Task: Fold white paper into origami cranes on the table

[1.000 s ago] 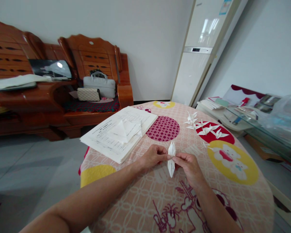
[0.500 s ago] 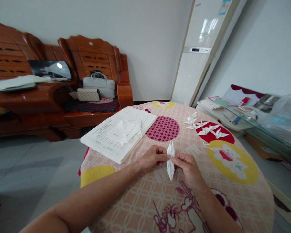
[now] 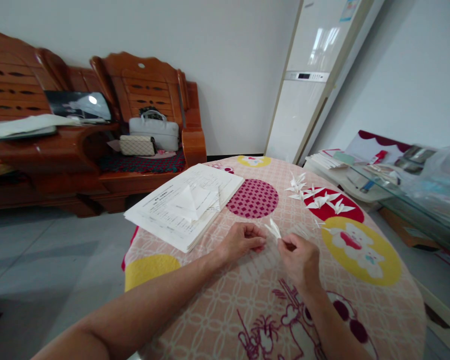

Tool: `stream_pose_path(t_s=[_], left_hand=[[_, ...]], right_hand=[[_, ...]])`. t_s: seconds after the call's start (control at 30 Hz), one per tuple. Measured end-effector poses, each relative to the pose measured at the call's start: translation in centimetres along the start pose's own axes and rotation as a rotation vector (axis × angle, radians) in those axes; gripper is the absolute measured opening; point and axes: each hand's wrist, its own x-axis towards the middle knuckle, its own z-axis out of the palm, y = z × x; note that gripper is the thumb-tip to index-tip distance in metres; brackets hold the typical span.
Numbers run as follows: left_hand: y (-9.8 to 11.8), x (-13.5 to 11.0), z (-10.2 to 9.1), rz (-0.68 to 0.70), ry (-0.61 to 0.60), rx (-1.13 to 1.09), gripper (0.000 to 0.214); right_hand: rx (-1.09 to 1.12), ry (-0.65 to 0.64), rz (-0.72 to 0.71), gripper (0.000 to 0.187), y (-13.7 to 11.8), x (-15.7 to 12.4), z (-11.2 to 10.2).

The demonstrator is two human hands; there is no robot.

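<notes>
On the patterned tablecloth [image 3: 217, 300], near its middle, we have both hands low and close together around a small folded paper piece [image 3: 274, 229]. Right hand [image 3: 300, 257]: thumb and forefinger pinched on the lower end of the piece, its white pointed tip sticking up and tilted to the left. Left hand [image 3: 243, 242]: fingers curled in, thumb tip just beside the piece. We cannot tell whether it touches or grips the paper, since the contact is too small to read. The piece sits between the two hands, just above the cloth, and most of its body is hidden by the right fingers.

Step in hand, as we judge it: a fine fold or crease on a narrow flap of the piece, with the right hand doing the pinching and the left steadying beside it.

Any further fold calls for a firm pinch at the base, so the thin point does not twist, and for both sets of fingertips on the paper.

Around: a cluster of finished paper cranes [image 3: 318, 197] lies well apart on the far right of the table. A stack of printed sheets [image 3: 161, 220] sits at the far left, with a larger folded sheet [image 3: 189, 202] lying on top of it. Behind the table are a wooden bench [image 3: 146, 90] holding a white bag [image 3: 153, 132] and a tall white standing unit [image 3: 303, 100].
</notes>
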Motion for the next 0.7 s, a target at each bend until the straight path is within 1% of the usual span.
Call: stream_pose_path(t_s=[0.07, 0.1, 0.17, 0.27, 0.37, 0.47, 0.53, 0.63, 0.7], left_hand=[[0.0, 0.0, 0.2, -0.034, 0.007, -0.097, 0.037], [0.0, 0.0, 0.3, -0.052, 0.026, -0.132, 0.038], [0.0, -0.1, 0.5, -0.082, 0.084, -0.163, 0.037], [0.0, -0.1, 0.5, -0.138, 0.144, -0.115, 0.030], [-0.3, 0.1, 0.4, -0.174, 0.154, -0.016, 0.025], [-0.7, 0.3, 0.2, -0.122, 0.163, 0.145, 0.021], [-0.7, 0.4, 0.0, -0.073, 0.163, 0.294, 0.019], [-0.3, 0.3, -0.3, 0.008, 0.147, 0.497, 0.016], [0.1, 0.2, -0.4, 0.099, 0.123, 0.622, 0.013]], right_hand=[[-0.205, 0.024, -0.136, 0.023, -0.4, -0.3, 0.0], [-0.288, 0.012, -0.192, 0.021, -0.7, -0.6, 0.1], [-0.411, -0.053, -0.275, 0.018, -1.5, -1.0, 0.3], [-0.524, -0.199, -0.338, 0.014, -2.8, -1.8, 0.7], [-0.574, -0.308, -0.350, 0.014, -4.0, -2.3, 1.0], [-0.495, -0.385, -0.316, 0.015, -4.5, -2.3, 1.1], [-0.394, -0.431, -0.254, 0.017, -4.2, -2.0, 1.0], [-0.214, -0.523, -0.146, 0.023, -3.0, -1.3, 0.5], [-0.030, -0.589, -0.112, 0.024, -2.0, -0.9, 0.2]])
